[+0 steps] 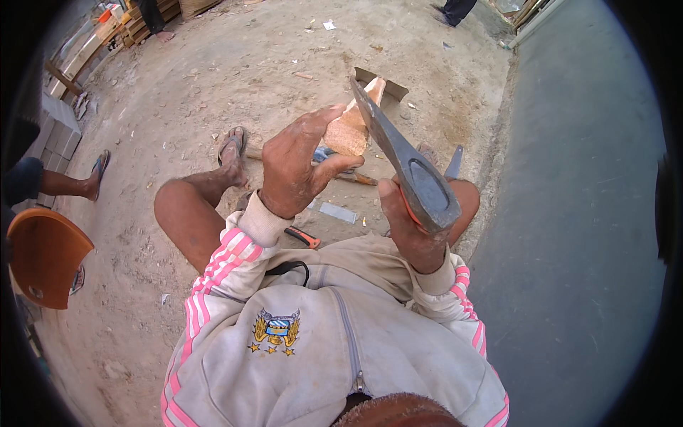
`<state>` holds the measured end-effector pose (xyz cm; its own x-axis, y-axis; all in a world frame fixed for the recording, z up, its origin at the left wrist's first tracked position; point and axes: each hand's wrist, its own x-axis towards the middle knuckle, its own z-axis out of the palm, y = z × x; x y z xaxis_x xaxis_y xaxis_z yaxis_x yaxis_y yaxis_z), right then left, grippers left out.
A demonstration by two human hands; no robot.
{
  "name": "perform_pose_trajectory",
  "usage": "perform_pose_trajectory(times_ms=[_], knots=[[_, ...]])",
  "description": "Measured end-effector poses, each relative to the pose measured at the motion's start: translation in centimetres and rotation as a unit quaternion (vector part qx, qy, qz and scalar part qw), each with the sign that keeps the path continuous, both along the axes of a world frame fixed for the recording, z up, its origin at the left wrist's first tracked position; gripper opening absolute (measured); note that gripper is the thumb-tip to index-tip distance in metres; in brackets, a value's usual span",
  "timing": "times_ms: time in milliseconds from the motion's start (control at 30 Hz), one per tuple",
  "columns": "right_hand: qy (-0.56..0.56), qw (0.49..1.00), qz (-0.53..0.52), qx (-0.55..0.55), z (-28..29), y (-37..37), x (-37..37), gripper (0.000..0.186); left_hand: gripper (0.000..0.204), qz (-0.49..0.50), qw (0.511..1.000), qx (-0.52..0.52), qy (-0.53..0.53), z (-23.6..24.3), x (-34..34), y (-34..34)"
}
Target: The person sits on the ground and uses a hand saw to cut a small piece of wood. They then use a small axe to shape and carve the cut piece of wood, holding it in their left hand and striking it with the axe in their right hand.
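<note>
My left hand (295, 156) is closed around a short block of pale wood (347, 135), thumb below and fingers along its far side. My right hand (416, 231) grips an axe (405, 160) close up under its dark grey head. The blade points away from me and overlaps the far end of the wood; I cannot tell whether they touch. A bit of orange shows between my right hand and the head, and the rest of the handle is hidden. On the ground between my legs lie a utility knife (304, 237) with an orange and black handle and a flat grey strip (334, 212).
A wooden-handled tool (356, 176) lies past my hands, and a metal blade (455, 162) stands by my right knee. Beyond is a bent brownish sheet (395, 89). An orange chair (46, 256) and another person's leg (67, 183) are left; a smooth grey surface (569, 213) is right.
</note>
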<state>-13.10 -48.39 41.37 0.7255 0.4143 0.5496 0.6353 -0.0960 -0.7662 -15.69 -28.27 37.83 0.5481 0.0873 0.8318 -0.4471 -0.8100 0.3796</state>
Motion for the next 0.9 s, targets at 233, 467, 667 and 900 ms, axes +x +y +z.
perform_pose_trajectory(times_ms=[233,467,667,900], knots=[[-0.138,0.987,-0.053,-0.059,0.9,-1.8,-1.3,0.016,0.074,0.020,1.000,0.006,0.016,-0.6,-0.3,-0.1],[-0.118,0.993,-0.013,-0.018,0.2,-1.7,0.2,0.015,0.074,-0.005,1.000,0.006,0.009,-0.4,0.0,-0.2],[0.103,0.995,-0.006,0.014,-0.8,-0.7,-0.1,0.014,0.075,0.002,1.000,0.009,0.012,-0.6,0.2,-0.2],[0.006,0.988,-0.056,-0.144,-1.1,-4.2,-1.4,0.020,0.075,-0.017,1.000,0.004,0.019,-0.9,-1.0,-0.1]])
